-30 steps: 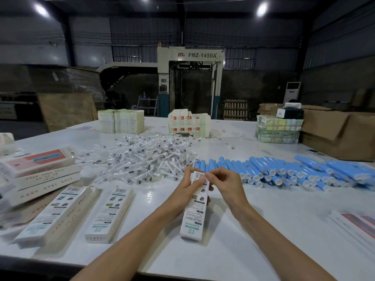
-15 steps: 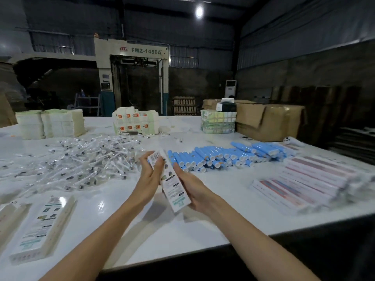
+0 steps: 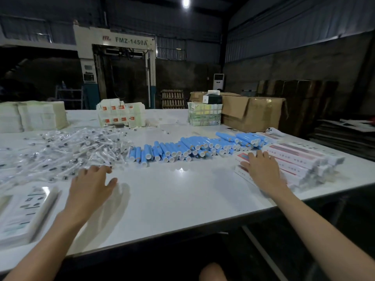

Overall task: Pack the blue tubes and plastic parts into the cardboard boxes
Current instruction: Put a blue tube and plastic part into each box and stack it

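White worktop (image 3: 182, 195) with packing under way. Half a second earlier both hands held one printed carton between them; now neither holds anything. The right hand (image 3: 261, 169), fingers spread flat, rests on the stack of cardboard boxes (image 3: 300, 159) at the right corner, where the carton has presumably been laid. The left hand (image 3: 91, 185), fingers loosely apart, hovers at the near fringe of the plastic parts (image 3: 67, 151). Judged reading: one box is finished and the next cycle begins with a part. The blue tubes (image 3: 182, 148) lie in a row across the middle, beyond both hands. A bare strip of worktop runs from the tubes to the near edge and leaves room for assembly. The stack sits close to the right-hand edge, so a shove there could tip boxes off. Another box (image 3: 24, 216) lies flat at the left.
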